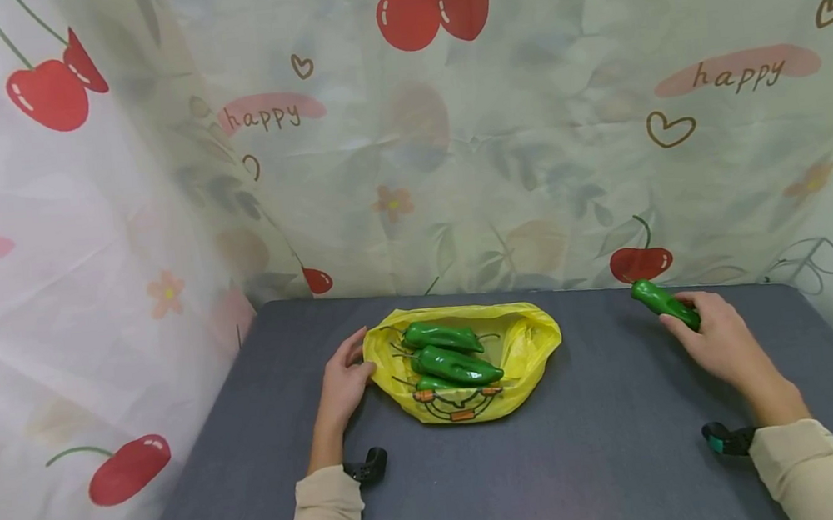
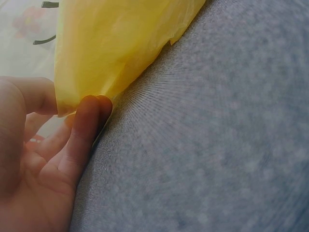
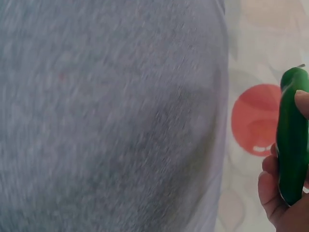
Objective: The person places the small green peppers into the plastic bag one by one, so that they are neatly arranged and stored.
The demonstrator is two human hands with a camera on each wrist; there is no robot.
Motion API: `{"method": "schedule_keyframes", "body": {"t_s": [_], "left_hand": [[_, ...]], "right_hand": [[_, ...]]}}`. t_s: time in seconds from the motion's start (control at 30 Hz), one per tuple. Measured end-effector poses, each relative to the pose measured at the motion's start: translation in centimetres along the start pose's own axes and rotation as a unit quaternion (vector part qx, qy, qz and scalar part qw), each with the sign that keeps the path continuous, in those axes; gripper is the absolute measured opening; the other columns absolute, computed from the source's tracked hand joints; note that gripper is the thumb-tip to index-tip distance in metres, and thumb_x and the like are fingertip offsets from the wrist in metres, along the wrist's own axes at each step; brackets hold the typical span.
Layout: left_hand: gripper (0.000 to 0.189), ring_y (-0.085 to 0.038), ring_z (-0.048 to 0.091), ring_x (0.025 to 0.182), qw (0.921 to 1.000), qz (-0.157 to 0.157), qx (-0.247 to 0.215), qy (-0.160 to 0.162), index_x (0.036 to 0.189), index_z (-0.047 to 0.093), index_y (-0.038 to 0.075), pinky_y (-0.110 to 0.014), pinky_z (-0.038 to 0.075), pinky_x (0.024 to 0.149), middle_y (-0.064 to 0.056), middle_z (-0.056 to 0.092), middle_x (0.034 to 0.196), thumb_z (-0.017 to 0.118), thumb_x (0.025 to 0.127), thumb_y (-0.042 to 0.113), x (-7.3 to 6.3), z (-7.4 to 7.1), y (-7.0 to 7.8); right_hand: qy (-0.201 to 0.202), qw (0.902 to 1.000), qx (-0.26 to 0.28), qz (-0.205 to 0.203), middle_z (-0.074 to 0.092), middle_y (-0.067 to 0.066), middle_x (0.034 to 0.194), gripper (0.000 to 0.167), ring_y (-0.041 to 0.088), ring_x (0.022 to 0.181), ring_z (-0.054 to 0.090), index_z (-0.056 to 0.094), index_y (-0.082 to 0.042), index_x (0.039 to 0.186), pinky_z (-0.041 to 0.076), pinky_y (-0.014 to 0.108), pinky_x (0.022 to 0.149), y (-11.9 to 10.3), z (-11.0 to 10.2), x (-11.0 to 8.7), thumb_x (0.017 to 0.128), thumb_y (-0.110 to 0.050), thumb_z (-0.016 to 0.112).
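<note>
A yellow plastic bag [image 1: 534, 353] lies on the table with its mouth spread wide. Inside it, several green peppers [image 1: 457, 365] show, the front one partly hidden by the bag's printed front wall. At the bag's left edge, my left hand [image 1: 341, 384] pinches the plastic between thumb and fingers; the left wrist view shows the yellow film [image 2: 106, 53] between the fingertips. Farther right, toward the back edge, my right hand [image 1: 721, 339] grips another green pepper [image 1: 657, 301] by one end, its other end pointing up and left. In the right wrist view that pepper [image 3: 292, 140] lies between thumb and fingers.
The dark grey table [image 1: 536, 483] reaches back to a hanging cloth [image 1: 350, 191] printed with cherries and hearts. More of this cloth hangs along the left side. A black strap device [image 1: 369, 467] sits at the left wrist, another [image 1: 727, 439] at the right.
</note>
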State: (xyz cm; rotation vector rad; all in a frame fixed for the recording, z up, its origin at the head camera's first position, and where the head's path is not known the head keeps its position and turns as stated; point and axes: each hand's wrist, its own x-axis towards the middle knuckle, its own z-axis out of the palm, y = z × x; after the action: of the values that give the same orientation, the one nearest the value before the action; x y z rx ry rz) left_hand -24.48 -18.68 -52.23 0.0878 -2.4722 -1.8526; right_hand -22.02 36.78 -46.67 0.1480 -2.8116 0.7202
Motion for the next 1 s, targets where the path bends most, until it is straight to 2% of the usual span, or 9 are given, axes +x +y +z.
{"method": "schedule_keyframes", "body": {"t_s": [0.4, 0.63, 1.0], "left_hand": [[0.064, -0.014, 0.066, 0.078, 1.0000, -0.001, 0.004, -0.002, 0.153, 0.047, 0.028, -0.029, 0.053, 0.077, -0.011, 0.060, 0.146, 0.058, 0.094, 0.008, 0.0, 0.0, 0.0], [0.064, -0.015, 0.066, 0.079, 1.0000, -0.002, 0.001, -0.004, 0.153, 0.047, 0.028, -0.031, 0.053, 0.078, -0.013, 0.060, 0.146, 0.058, 0.094, 0.006, 0.0, -0.1, -0.1], [0.064, -0.015, 0.067, 0.081, 1.0000, -0.004, 0.002, -0.002, 0.153, 0.047, 0.030, -0.031, 0.054, 0.078, -0.011, 0.059, 0.146, 0.058, 0.094, 0.009, -0.1, 0.0, 0.1]], "right_hand": [[0.028, 0.9989, 0.013, -0.036, 0.055, 0.028, 0.124, 0.051, 0.042, 0.107, 0.049, 0.054, 0.004, 0.139, 0.039, 0.058, 0.080, -2.4, 0.1, -0.1, 0.103, -0.032, 0.059], [0.047, 0.9967, 0.019, -0.063, 0.058, 0.024, 0.118, 0.048, 0.037, 0.099, 0.049, 0.057, 0.001, 0.139, 0.035, 0.044, 0.074, -3.9, 0.0, -0.2, 0.100, -0.025, 0.066], [0.064, 0.9909, 0.034, -0.114, 0.059, 0.021, 0.124, 0.047, 0.033, 0.103, 0.050, 0.059, -0.001, 0.137, 0.037, 0.043, 0.078, -6.1, 0.6, -0.3, 0.095, -0.017, 0.071]]}}
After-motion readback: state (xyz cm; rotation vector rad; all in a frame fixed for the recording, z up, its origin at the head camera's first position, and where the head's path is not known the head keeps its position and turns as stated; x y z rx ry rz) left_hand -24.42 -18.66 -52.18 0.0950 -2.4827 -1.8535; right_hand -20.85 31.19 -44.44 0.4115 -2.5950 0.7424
